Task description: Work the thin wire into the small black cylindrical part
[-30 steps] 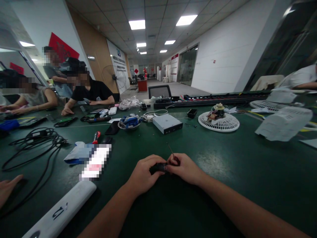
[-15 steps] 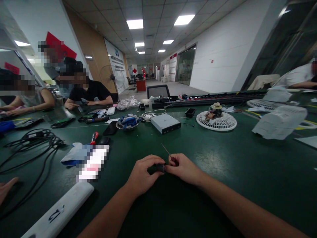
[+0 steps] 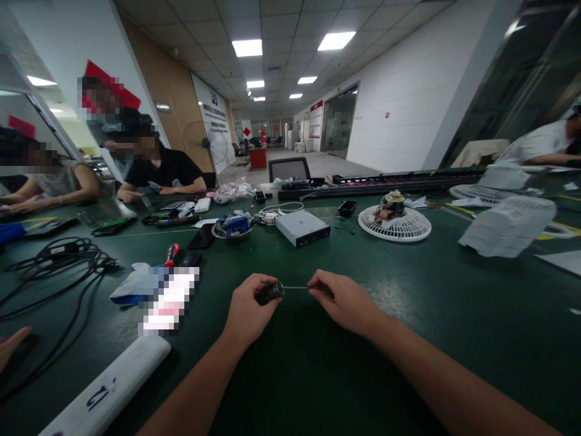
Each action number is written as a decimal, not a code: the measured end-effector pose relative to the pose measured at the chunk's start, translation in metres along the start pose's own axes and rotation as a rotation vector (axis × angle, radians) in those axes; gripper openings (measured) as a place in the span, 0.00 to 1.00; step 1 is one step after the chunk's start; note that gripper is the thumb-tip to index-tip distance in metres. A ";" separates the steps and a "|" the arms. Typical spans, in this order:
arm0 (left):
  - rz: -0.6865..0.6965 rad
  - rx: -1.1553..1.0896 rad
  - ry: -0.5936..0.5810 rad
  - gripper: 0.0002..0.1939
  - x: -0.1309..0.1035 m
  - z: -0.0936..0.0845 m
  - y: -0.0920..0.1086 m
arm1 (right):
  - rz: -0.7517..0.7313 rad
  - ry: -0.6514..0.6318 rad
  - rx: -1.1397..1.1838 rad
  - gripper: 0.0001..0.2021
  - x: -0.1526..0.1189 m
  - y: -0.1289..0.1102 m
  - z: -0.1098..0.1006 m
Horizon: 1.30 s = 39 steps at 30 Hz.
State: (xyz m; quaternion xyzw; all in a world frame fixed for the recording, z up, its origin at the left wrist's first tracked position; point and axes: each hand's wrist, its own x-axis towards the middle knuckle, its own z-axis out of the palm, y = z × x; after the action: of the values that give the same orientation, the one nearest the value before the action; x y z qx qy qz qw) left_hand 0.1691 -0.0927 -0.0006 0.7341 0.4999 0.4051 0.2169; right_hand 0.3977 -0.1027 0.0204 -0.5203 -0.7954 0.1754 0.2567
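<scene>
Between the thumb and fingers of my left hand (image 3: 247, 309) is a short dark cylinder (image 3: 275, 289), its round end facing right. My right hand (image 3: 340, 300) pinches a thin metal rod (image 3: 296, 287) by its right end. The rod lies nearly level across the gap between both hands, its left tip at the cylinder's end; whether it goes inside I cannot tell. Both hands are above the green table (image 3: 290, 375). Beyond them sits a grey optical disc drive (image 3: 302, 226).
A white fan grille (image 3: 394, 230) with a motor on it stands back right. Leftward lie a blue-and-white glove (image 3: 138, 284), a red-handled tool (image 3: 171, 254), black cables (image 3: 68, 260) and a long white bar (image 3: 109, 387). Another person's hand (image 3: 13, 345) shows at the left edge; several people sit around.
My hands have moved apart, the left one leftward with the cylinder. The rod, earlier pointing up and away from my right hand, now lies level with its tip at the cylinder's end.
</scene>
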 end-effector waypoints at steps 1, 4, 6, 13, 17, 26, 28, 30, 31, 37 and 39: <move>0.039 0.001 -0.012 0.14 -0.001 0.000 0.000 | -0.007 0.010 -0.025 0.05 0.000 0.000 0.001; 0.113 0.020 -0.024 0.14 -0.002 0.001 0.001 | -0.033 0.035 -0.067 0.06 -0.001 -0.002 0.002; 0.125 0.023 -0.033 0.14 -0.003 0.002 0.000 | -0.060 0.015 -0.038 0.06 -0.002 -0.004 0.002; 0.164 0.043 -0.061 0.15 -0.003 0.003 -0.001 | 0.029 0.047 -0.027 0.05 -0.002 -0.002 0.003; 0.179 0.035 -0.064 0.15 -0.003 0.003 -0.001 | 0.019 0.005 0.010 0.05 -0.001 -0.002 0.005; 0.187 0.055 -0.073 0.16 -0.004 0.005 0.000 | 0.066 -0.049 0.033 0.07 0.000 -0.001 0.004; 0.180 0.063 -0.067 0.16 -0.004 0.004 0.001 | 0.096 -0.008 -0.016 0.07 0.000 0.000 0.004; 0.157 0.082 -0.050 0.15 -0.003 0.003 0.000 | 0.135 0.044 -0.059 0.08 0.001 0.000 0.004; 0.139 0.093 -0.038 0.15 -0.003 0.003 -0.001 | 0.153 0.059 -0.062 0.08 0.001 0.000 0.004; 0.060 0.080 0.009 0.15 0.000 0.006 -0.009 | 0.236 0.071 0.055 0.10 0.001 -0.007 0.012; 0.070 0.079 -0.010 0.16 0.000 0.006 -0.008 | 0.168 0.057 0.109 0.09 0.001 -0.009 0.019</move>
State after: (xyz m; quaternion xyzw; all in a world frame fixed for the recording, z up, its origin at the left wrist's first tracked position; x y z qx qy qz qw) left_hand 0.1695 -0.0894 -0.0097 0.7612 0.4884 0.3886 0.1759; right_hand 0.3796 -0.1056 0.0099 -0.5754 -0.7305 0.2243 0.2915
